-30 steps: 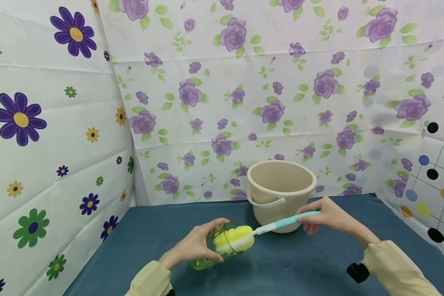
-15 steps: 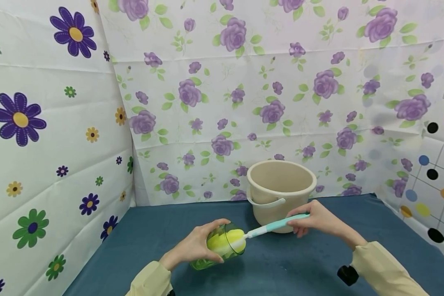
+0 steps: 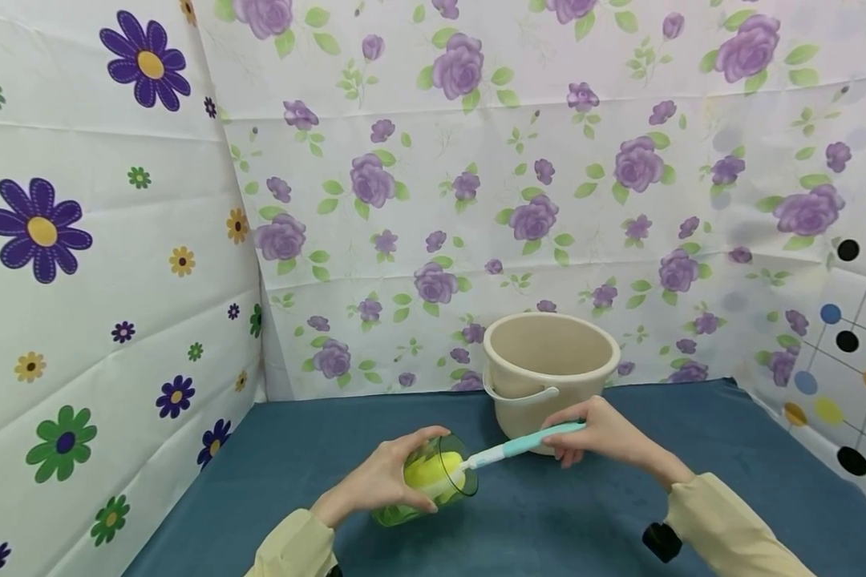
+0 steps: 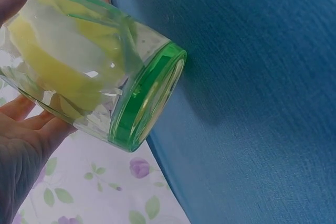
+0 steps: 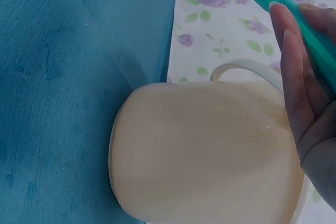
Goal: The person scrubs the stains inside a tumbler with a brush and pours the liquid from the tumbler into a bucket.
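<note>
My left hand (image 3: 386, 478) grips a clear green glass (image 4: 134, 95) round its side, tilted with its mouth toward the right. Inside the glass sits the yellow and white sponge head (image 3: 433, 471) of a bottle brush. The brush's turquoise and white handle (image 3: 523, 443) slants up to the right out of the mouth. Near its end, my right hand (image 3: 602, 433) pinches that handle between thumb and fingers. In the left wrist view the sponge shows through the glass wall, short of the thick green base.
A beige bucket (image 3: 505, 413) with a pale carrying handle (image 3: 523, 398) stands at the back, just behind the brush and right hand. Blue cloth (image 3: 317, 433) covers the table. Flower-patterned sheets (image 3: 404, 200) hang behind and at the sides.
My right hand has moved left and slightly down, pushing the brush's sponge deeper into the glass. The left hand and the glass have stayed nearly still.
</note>
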Demonstrator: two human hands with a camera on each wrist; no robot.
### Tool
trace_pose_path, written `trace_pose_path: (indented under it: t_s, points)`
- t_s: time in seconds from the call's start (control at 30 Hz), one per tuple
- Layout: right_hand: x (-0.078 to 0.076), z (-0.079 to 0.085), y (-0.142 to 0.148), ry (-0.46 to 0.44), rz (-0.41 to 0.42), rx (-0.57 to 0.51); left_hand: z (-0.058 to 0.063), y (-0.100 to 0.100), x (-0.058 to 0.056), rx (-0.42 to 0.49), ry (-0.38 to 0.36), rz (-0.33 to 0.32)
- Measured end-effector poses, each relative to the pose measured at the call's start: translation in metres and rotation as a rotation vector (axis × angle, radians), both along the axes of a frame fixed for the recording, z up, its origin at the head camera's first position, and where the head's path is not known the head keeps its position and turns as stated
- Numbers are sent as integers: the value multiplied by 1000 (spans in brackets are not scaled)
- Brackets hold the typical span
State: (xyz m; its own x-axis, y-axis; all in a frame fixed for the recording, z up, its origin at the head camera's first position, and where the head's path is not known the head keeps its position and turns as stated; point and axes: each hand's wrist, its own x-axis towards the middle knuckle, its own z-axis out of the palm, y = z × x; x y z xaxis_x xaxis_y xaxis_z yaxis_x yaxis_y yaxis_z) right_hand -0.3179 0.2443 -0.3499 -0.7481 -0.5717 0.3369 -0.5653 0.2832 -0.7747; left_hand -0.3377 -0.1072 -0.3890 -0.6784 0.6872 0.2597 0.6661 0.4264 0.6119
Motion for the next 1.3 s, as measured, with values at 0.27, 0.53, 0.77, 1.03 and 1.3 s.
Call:
trace_pose_path:
  t_s: [0.27,0.53,0.77,1.03,1.3]
  points:
    - [-1,-2,-8,20,23,-5,1,0,1,1,-2,-2]
    - [13,14,-21,15,25,31,0,0,-1,-1,3,2]
    - [-1,-7,-17,6,44,11,-1,0,-1,0,8,-2]
    - [1,-8,-19,29,0,-6,-1,0,-2,6,12,2]
    - [3,1,-17,50,-28,36,0,-1,-1,8,-5,2]
